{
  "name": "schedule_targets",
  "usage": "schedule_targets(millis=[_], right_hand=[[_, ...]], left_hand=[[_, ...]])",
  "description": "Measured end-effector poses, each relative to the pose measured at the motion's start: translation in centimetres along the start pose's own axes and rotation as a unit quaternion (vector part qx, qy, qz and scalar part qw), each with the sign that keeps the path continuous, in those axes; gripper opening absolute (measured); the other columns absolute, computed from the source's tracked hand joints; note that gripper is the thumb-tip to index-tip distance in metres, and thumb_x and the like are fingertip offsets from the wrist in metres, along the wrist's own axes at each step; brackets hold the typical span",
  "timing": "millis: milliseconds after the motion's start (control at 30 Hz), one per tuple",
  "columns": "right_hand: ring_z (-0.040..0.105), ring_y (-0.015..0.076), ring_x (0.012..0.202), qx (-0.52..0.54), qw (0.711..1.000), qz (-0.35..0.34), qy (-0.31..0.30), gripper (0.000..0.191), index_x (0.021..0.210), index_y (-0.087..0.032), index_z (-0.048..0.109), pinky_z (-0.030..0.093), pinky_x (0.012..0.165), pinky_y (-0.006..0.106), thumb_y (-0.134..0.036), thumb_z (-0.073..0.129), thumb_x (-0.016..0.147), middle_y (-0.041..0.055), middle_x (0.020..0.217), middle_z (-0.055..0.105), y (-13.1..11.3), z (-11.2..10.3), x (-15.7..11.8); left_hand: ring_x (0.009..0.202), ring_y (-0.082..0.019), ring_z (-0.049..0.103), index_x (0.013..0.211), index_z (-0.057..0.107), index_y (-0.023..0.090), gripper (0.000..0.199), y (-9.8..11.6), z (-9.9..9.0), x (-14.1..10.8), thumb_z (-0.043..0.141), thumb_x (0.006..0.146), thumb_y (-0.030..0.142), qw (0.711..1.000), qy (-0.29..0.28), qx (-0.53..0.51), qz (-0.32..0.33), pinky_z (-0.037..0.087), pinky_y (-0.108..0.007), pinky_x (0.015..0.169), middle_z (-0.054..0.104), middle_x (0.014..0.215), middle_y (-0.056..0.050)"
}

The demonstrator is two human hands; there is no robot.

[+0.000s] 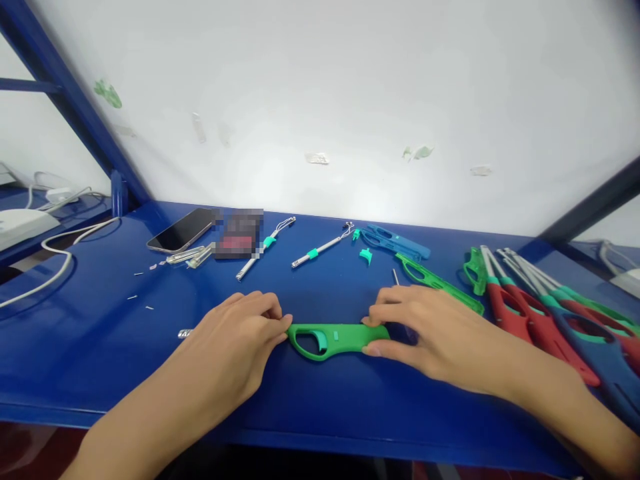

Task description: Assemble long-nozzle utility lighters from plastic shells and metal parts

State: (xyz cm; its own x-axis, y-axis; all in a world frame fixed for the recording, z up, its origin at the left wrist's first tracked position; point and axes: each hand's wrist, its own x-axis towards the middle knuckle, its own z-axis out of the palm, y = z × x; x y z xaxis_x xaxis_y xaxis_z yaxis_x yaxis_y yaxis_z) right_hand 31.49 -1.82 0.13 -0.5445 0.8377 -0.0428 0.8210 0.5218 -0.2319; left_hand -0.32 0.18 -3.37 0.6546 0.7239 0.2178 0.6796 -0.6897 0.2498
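Observation:
A green utility lighter body (345, 338) with a teal trigger in its looped guard lies flat near the middle of the blue table, with no metal barrel on it. My left hand (245, 337) pinches its left, guard end between thumb and fingers. The rounded right end sits between the thumb and fingers of my right hand (425, 327). Just behind the right hand lie a green half shell (445, 283) and a blue half shell (395, 241). Small teal parts (366, 256) lie beside them. Two metal rods (320, 253) with teal collars and wires rest farther back.
Several lighters with red or blue handles (545, 327) are piled at the right. A phone (183, 230), metal pieces (193, 256) and a blurred dark item (239, 233) lie at the back left. A white cable (65, 260) crosses the left edge. A white wall (340, 100) stands behind.

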Motion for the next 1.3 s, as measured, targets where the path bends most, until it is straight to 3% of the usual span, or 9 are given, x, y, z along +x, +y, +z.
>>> schedule_targets(millis=[233,400,533,667,767,900,1033,1167,1300], right_hand=[[0.068,0.0262,0.086,-0.032,0.998,0.005,-0.059,0.027,0.095,-0.027,0.067,0.043,0.075,0.037,-0.052,0.071,0.102,0.0005,0.089,0.068,-0.7,-1.5,1.3],[0.065,0.0211,0.084,0.046,0.996,0.009,-0.076,0.01,0.106,-0.026,0.065,0.045,0.073,0.035,-0.035,0.069,0.103,0.0005,0.102,0.07,-1.1,-1.7,1.6],[0.068,0.0219,0.098,0.126,0.989,-0.005,-0.078,0.024,0.124,-0.03,0.069,0.051,0.083,0.035,-0.036,0.071,0.101,0.0015,0.116,0.072,-0.5,-1.6,1.8],[0.069,0.022,0.095,0.128,0.989,-0.02,-0.067,0.029,0.123,-0.029,0.073,0.051,0.082,0.035,-0.033,0.075,0.094,0.0014,0.11,0.073,-0.3,-1.6,1.9],[0.068,0.0194,0.089,0.12,0.991,-0.02,-0.058,0.027,0.119,-0.028,0.073,0.049,0.078,0.033,-0.026,0.074,0.092,-0.0007,0.104,0.071,-0.8,-1.3,1.8],[0.069,0.0196,0.088,0.097,0.995,-0.026,-0.025,0.021,0.122,-0.028,0.072,0.049,0.077,0.034,-0.033,0.066,0.103,0.0004,0.106,0.07,-1.7,-0.2,2.0],[0.072,0.0231,0.087,0.016,0.998,-0.04,0.041,0.031,0.123,-0.024,0.07,0.044,0.07,0.034,-0.049,0.056,0.111,0.0028,0.102,0.071,-2.2,1.6,2.5],[0.073,0.024,0.083,-0.058,0.991,-0.073,0.091,0.032,0.117,-0.022,0.07,0.037,0.061,0.034,-0.045,0.049,0.114,0.0036,0.095,0.072,-2.3,2.6,2.6],[0.073,0.0219,0.076,-0.075,0.985,-0.098,0.122,0.032,0.114,-0.021,0.07,0.033,0.056,0.034,-0.044,0.048,0.115,0.0021,0.087,0.072,-2.4,2.8,2.4]], left_hand=[[0.081,-0.02,0.065,0.098,0.079,0.024,0.04,0.5,-0.1,0.2,0.044,0.103,0.006,0.998,0.016,0.053,0.03,0.05,-0.035,0.079,0.072,0.099,-0.005],[0.09,-0.023,0.067,0.103,0.077,0.022,0.035,-0.2,-0.1,0.4,0.044,0.107,0.012,1.0,-0.005,0.015,-0.009,0.053,-0.039,0.084,0.072,0.105,-0.006],[0.104,-0.024,0.068,0.114,0.073,0.025,0.025,-0.9,-0.2,0.7,0.049,0.109,0.02,0.998,-0.029,-0.043,-0.02,0.052,-0.039,0.093,0.072,0.113,-0.005],[0.108,-0.024,0.069,0.115,0.068,0.028,0.023,-0.9,-0.5,0.6,0.045,0.112,0.023,0.998,-0.031,-0.05,-0.022,0.051,-0.04,0.095,0.072,0.117,-0.003],[0.109,-0.025,0.071,0.124,0.065,0.03,0.022,-0.6,-0.6,0.3,0.046,0.113,0.029,0.999,0.001,-0.018,-0.035,0.052,-0.041,0.09,0.073,0.122,-0.002],[0.107,-0.026,0.072,0.126,0.065,0.03,0.02,-0.5,-0.5,0.2,0.053,0.111,0.032,0.998,0.05,-0.005,-0.025,0.054,-0.041,0.089,0.077,0.12,-0.001],[0.12,-0.028,0.069,0.145,0.058,0.032,0.035,-0.5,0.2,0.2,0.053,0.111,0.027,0.996,0.086,0.02,0.012,0.051,-0.048,0.106,0.074,0.134,-0.003],[0.124,-0.026,0.065,0.15,0.054,0.03,0.041,0.3,0.2,-0.1,0.048,0.111,0.019,0.997,0.059,0.03,0.038,0.048,-0.046,0.11,0.068,0.137,-0.005],[0.12,-0.028,0.064,0.145,0.057,0.028,0.034,1.4,-0.5,0.1,0.052,0.111,0.026,0.997,0.061,0.035,0.041,0.048,-0.049,0.106,0.064,0.133,-0.007]])
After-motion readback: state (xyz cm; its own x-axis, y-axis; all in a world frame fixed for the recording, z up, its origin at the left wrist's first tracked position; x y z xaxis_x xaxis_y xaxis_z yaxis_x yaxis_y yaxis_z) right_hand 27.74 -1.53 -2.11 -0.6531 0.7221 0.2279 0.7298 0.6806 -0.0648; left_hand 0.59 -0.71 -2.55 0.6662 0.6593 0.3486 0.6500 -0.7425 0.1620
